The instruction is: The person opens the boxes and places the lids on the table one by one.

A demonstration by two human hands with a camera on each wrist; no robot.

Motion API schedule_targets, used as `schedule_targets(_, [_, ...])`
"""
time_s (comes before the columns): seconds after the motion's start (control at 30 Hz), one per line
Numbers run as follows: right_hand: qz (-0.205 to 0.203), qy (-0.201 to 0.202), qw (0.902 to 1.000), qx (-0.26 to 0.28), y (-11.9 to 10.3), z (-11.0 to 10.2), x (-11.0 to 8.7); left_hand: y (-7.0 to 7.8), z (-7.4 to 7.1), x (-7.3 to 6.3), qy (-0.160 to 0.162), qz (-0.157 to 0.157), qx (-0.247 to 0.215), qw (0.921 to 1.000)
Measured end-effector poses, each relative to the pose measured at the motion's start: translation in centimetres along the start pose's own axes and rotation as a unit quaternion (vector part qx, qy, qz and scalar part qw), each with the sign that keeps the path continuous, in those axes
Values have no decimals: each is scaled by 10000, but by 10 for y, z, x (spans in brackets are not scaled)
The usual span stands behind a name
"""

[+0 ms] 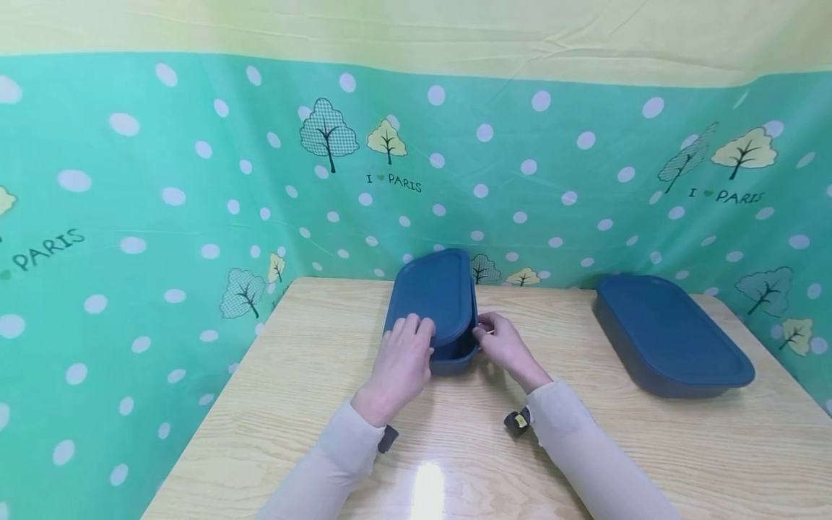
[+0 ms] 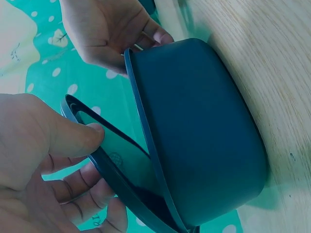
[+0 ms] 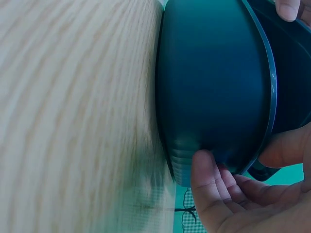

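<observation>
A dark blue plastic box (image 1: 453, 367) sits on the wooden table, its lid (image 1: 432, 296) tilted up at the near end and leaving a gap over the rim. My left hand (image 1: 404, 357) pinches the lid's raised near edge; in the left wrist view, the thumb (image 2: 80, 138) lies on one face with the fingers behind. On the box's right side, my right hand (image 1: 503, 347) grips the wall near the front corner. The right wrist view shows its thumb (image 3: 284, 148) at the rim and its fingers against the outer wall. Much of the box's inside is hidden under the lid.
A second dark blue box (image 1: 672, 336) with its lid on stands at the table's right side. Behind the wooden table (image 1: 312, 404) hangs a green dotted cloth (image 1: 552, 180) with printed trees. Dark wrist devices (image 1: 518, 422) sit under both sleeves.
</observation>
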State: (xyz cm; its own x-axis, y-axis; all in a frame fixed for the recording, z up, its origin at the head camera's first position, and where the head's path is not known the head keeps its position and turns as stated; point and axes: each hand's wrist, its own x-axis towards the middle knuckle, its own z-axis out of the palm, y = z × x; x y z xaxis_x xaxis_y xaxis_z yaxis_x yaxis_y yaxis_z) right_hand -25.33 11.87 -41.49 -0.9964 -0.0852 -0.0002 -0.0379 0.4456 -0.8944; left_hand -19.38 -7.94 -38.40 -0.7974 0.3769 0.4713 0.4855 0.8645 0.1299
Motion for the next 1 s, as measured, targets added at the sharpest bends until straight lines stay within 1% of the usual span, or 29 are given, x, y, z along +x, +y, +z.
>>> schedule_targets(0.77, [0,-56,10000,53,-3,-1,-1,0,-5,2,35,20,165,9999])
schedule_targets(1.0, [63,-66,10000,-2,-3,-1,0,0,-6,3,225,59,144,9996])
